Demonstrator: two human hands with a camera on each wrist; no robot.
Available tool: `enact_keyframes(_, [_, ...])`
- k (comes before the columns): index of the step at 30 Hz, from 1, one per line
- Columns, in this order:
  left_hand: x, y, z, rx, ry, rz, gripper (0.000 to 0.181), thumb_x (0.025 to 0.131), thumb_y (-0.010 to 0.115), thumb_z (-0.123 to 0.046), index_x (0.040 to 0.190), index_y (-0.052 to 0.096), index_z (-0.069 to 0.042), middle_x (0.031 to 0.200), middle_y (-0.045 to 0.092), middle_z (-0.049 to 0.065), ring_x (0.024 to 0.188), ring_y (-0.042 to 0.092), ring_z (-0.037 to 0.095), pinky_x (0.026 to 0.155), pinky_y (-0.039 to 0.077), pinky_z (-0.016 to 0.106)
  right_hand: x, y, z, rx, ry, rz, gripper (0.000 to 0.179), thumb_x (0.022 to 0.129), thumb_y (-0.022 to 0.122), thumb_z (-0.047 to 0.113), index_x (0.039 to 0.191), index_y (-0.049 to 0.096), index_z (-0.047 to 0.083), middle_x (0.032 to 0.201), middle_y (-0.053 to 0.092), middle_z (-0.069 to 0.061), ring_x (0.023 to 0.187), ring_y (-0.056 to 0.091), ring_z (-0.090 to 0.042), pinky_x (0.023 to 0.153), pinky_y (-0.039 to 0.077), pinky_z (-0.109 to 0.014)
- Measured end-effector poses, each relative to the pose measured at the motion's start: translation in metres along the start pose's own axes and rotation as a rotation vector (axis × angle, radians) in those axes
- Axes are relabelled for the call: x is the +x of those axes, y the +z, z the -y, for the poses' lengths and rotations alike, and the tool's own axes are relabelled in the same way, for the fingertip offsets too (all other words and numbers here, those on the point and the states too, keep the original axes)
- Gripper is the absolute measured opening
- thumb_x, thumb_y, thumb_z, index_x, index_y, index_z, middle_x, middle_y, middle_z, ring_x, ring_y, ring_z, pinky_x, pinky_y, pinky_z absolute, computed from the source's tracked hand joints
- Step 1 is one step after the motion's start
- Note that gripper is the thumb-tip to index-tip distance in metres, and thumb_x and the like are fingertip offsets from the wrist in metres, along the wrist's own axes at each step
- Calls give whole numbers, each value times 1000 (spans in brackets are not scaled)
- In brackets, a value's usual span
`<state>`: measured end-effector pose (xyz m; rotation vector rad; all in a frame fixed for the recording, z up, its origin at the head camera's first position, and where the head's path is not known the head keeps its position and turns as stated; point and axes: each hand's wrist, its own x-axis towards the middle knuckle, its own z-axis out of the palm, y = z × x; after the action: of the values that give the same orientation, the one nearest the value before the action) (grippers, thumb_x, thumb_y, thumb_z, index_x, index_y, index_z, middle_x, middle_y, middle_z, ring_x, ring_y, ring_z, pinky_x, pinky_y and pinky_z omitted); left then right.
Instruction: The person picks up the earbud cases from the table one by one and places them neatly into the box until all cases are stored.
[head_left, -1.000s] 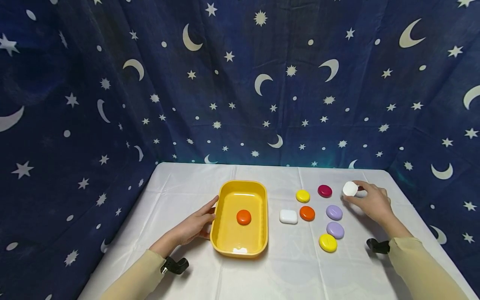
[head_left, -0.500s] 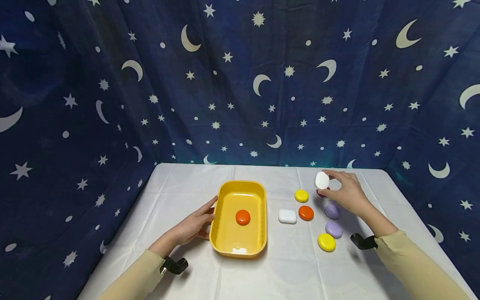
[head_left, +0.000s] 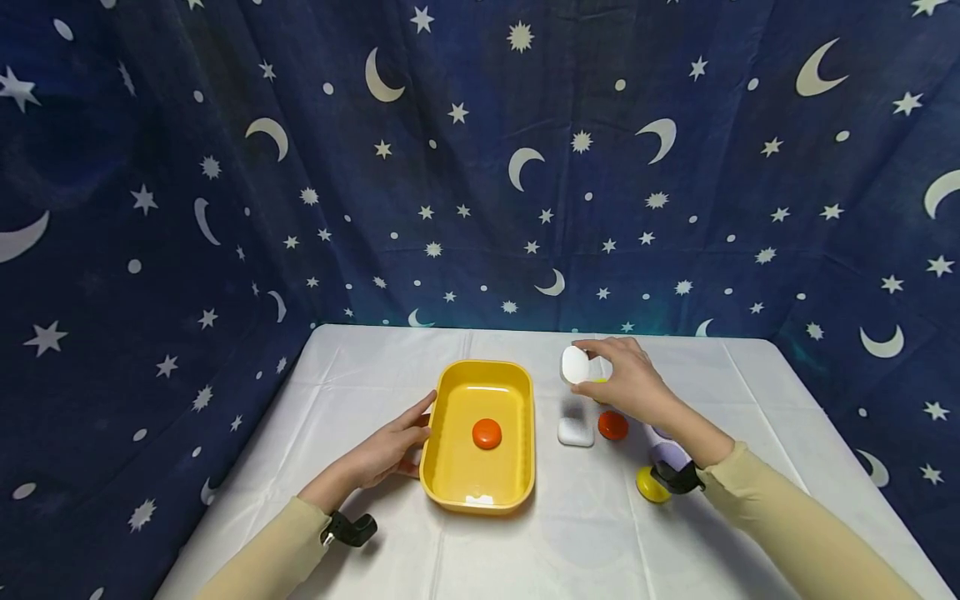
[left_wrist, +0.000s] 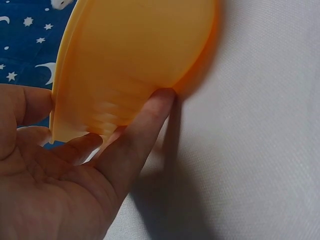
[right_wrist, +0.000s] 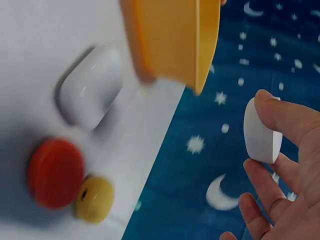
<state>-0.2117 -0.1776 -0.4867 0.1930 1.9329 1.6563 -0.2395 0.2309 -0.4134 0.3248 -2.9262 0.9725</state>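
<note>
My right hand (head_left: 633, 383) pinches a white soap bar (head_left: 574, 365) between thumb and fingertips, above the table and right of the yellow plastic tub (head_left: 480, 482). In the right wrist view the held bar (right_wrist: 260, 132) shows a rounded edge. My left hand (head_left: 381, 454) rests against the tub's left side. Its fingers spread along the outer wall (left_wrist: 125, 55) and rim, seen in the left wrist view. One orange soap bar (head_left: 487, 433) lies inside the tub. Below the right hand, another white soap bar (head_left: 576, 432) lies on the table beside an orange-red one (head_left: 613, 426).
Under the right forearm lie partly covered lilac soap bars (head_left: 670, 454) and a yellow one (head_left: 651, 487). A second yellow bar (right_wrist: 95, 199) sits beside the orange-red one. White cloth covers the table (head_left: 375, 367). A dark blue star-and-moon curtain (head_left: 465, 208) hangs behind and at both sides.
My right hand has carried the white soap bar leftward across the table, from the far right to above the other white bar. The left hand and the tub have stayed put.
</note>
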Motion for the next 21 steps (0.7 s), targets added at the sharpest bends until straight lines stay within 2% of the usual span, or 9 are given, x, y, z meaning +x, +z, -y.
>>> enact_keyframes(9, [1, 0, 0, -7, 5, 4, 67, 108, 47, -19, 165, 17, -35, 165, 24, 21, 107, 64, 31, 77, 61, 43, 13, 28, 48, -31, -61, 64, 73, 74, 92, 35, 140, 63, 26, 118, 66, 1, 126, 42, -28, 105, 39, -61])
enact_keyframes(15, [1, 0, 0, -6, 6, -4, 67, 108, 47, -18, 165, 18, -35, 165, 26, 21, 106, 64, 31, 76, 61, 43, 23, 45, 71, -71, -145, 120, 66, 72, 92, 41, 132, 69, 25, 110, 67, 5, 113, 46, -21, 99, 40, -48])
enact_keyframes(21, [1, 1, -1, -3, -4, -15, 68, 107, 48, -18, 165, 18, -34, 165, 26, 21, 104, 65, 31, 75, 61, 43, 32, 65, 87, -181, -209, 191, 64, 74, 88, 51, 128, 71, 21, 103, 66, 8, 103, 47, -17, 93, 37, -40])
